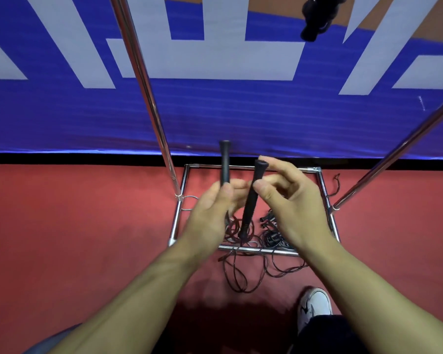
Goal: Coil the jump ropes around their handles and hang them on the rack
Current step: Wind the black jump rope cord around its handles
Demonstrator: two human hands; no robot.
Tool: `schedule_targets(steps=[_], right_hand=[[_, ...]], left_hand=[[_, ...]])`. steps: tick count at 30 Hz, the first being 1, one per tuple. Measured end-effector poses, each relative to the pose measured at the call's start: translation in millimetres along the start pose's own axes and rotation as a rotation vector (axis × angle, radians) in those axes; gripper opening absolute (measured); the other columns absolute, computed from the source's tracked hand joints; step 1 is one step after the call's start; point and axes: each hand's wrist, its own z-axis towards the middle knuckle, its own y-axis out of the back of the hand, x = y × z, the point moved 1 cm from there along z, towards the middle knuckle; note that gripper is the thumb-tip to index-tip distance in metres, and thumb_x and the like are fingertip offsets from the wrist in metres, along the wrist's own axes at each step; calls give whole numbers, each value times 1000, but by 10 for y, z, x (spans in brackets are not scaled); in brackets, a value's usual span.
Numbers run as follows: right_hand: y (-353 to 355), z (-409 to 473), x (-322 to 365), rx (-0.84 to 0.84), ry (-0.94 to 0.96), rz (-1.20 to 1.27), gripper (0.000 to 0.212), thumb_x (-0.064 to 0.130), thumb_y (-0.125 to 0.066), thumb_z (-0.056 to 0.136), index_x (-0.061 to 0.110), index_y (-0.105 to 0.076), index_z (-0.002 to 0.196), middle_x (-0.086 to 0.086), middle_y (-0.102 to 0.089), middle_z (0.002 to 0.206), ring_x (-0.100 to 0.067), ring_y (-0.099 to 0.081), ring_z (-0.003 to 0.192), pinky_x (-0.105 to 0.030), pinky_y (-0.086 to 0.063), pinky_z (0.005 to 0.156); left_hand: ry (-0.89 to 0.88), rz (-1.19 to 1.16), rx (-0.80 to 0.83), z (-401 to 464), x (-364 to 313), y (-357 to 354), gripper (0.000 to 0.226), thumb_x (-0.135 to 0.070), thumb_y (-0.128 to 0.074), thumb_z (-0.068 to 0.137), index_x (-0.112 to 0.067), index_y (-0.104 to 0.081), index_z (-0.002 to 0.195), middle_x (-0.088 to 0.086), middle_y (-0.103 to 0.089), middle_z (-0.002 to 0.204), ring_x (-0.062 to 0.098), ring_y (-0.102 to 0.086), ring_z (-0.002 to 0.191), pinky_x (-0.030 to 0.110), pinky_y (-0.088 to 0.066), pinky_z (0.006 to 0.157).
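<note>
I hold two black jump-rope handles upright over the rack's base. My left hand (211, 209) grips the left handle (225, 162) near its lower half. My right hand (290, 200) pinches the right handle (253, 192) between thumb and fingers near its top. The thin dark rope (237, 274) hangs from the handles and lies in loose loops on the red floor. A coiled black jump rope (315, 19) hangs high up at the top of the rack.
The chrome rack has a rectangular base frame (253, 250) and two upright poles, left (143, 80) and right (394, 154). More black handles and tangled ropes (270, 231) lie inside the base. A blue-and-white banner covers the wall. My white shoe (313, 306) is at lower right.
</note>
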Motion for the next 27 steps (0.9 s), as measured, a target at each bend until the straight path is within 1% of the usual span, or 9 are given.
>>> schedule_targets(steps=[3, 6, 10, 13, 16, 19, 22, 24, 27], right_hand=[[-46, -37, 36, -69, -49, 87, 23, 7, -69, 89, 21, -66, 108, 0, -73, 85, -12, -66, 69, -26, -56, 55], [-21, -43, 15, -56, -77, 171, 22, 14, -63, 95, 17, -65, 116, 1, -74, 92, -3, -64, 62, -15, -47, 50], [-40, -77, -171, 284, -147, 34, 47, 58, -43, 94, 25, -60, 124, 6, -69, 120, -11, -64, 112, -27, -52, 91], [-105, -182, -289, 540, -201, -226, 35, 55, -47, 95, 24, -63, 94, 11, -62, 82, -9, -57, 78, -33, -45, 79], [-138, -161, -290, 438, -93, -272, 28, 48, -50, 95, 22, -58, 85, 5, -54, 71, -7, -51, 68, -35, -43, 69], [-126, -56, -239, 283, -65, -192, 24, 42, -44, 95, 30, -55, 78, 8, -55, 63, -22, -56, 65, -47, -49, 70], [-84, 4, -252, 206, -107, -99, 28, 41, -41, 96, 31, -58, 76, 12, -44, 52, -10, -45, 52, -46, -55, 64], [-50, 11, -302, 219, -116, -137, 33, 47, -40, 96, 28, -59, 76, 15, -40, 50, -3, -38, 46, -37, -44, 54], [-55, -5, -311, 273, -120, -188, 36, 49, -39, 94, 27, -58, 74, 16, -40, 51, -1, -34, 45, -25, -28, 53]], left_hand=[[147, -167, 120, -103, 82, -141, 35, -36, -52, 93, -15, -63, 118, 9, -72, 104, 36, -70, 101, 41, -53, 89], [173, -319, 168, -149, 18, -216, 28, -24, -53, 94, -6, -58, 115, 11, -67, 96, 29, -67, 81, 40, -56, 80], [164, -626, 31, -32, -227, -86, 20, -20, -42, 102, -7, -57, 107, 6, -68, 87, 26, -71, 85, 37, -61, 75], [167, -815, -165, 105, -295, 138, 24, -23, -38, 106, -11, -58, 103, 1, -71, 83, 25, -75, 90, 42, -58, 85], [177, -893, -324, 164, -237, 262, 23, -25, -40, 107, -11, -58, 109, 1, -75, 90, 27, -73, 94, 42, -52, 86], [288, -533, -272, 85, -176, 303, 42, -41, -37, 105, -9, -63, 118, 5, -76, 103, 28, -69, 107, 40, -56, 82], [483, 110, -125, -53, -173, 264, 70, -61, -26, 101, -9, -70, 88, 8, -77, 81, 24, -73, 72, 30, -54, 61], [317, 488, -152, -72, -106, 264, 57, -58, -41, 100, -12, -64, 76, 0, -71, 66, 19, -64, 56, 29, -52, 58], [-228, 854, -163, -71, -61, 272, 28, -34, -70, 86, -30, -58, 111, -16, -59, 111, 5, -56, 97, 20, -47, 88]])
